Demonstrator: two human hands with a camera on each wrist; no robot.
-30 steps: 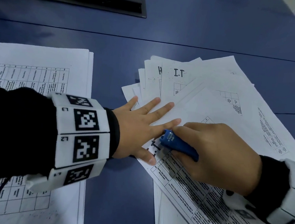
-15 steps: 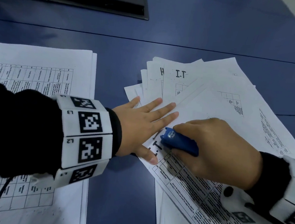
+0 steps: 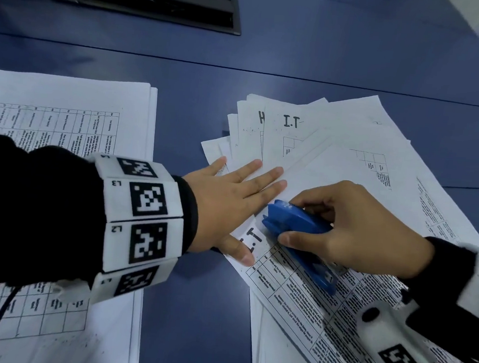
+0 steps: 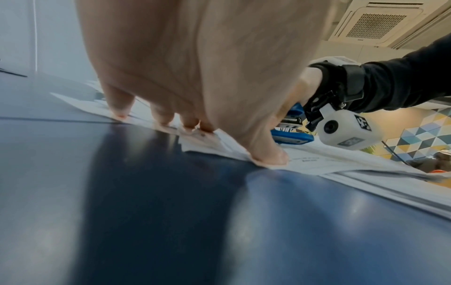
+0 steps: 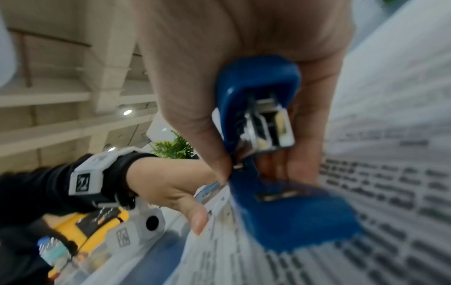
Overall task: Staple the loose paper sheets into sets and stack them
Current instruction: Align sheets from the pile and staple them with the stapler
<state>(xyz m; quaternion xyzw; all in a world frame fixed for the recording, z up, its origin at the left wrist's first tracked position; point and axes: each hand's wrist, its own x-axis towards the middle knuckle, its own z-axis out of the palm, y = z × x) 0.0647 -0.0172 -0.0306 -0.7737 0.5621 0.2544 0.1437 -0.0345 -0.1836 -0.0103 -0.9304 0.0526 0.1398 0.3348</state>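
A neat stack [image 3: 67,96] lies at the table's [image 3: 328,59] left edge, a dark slot [image 3: 149,2] at its far edge. The left hand [image 3: 225,206], fingers flat, presses the fanned sheets [image 3: 350,138] right of centre. The right hand [image 3: 355,227] grips the stapler [image 3: 295,225], whose mouth points at the left hand and whose hinge end points toward the near right.

Blue table [image 3: 314,52]: dark matte top, fine seams crossing it, soft light reflections on the near surface.
Black recessed cable tray [image 3: 149,5]: set into the table's far left part, long and narrow.
Ceiling air-conditioning unit [image 4: 375,23]: white cassette type with a square grille, set in a pale ceiling.
Geometric wall panel [image 4: 419,138]: triangles in yellow, teal, grey and white, at the right side of the room.
Beige wall [image 5: 48,48]: pale blocks with horizontal ledges; two small round lights below it.
Green fern plant [image 5: 174,148]: in the background, partly hidden.
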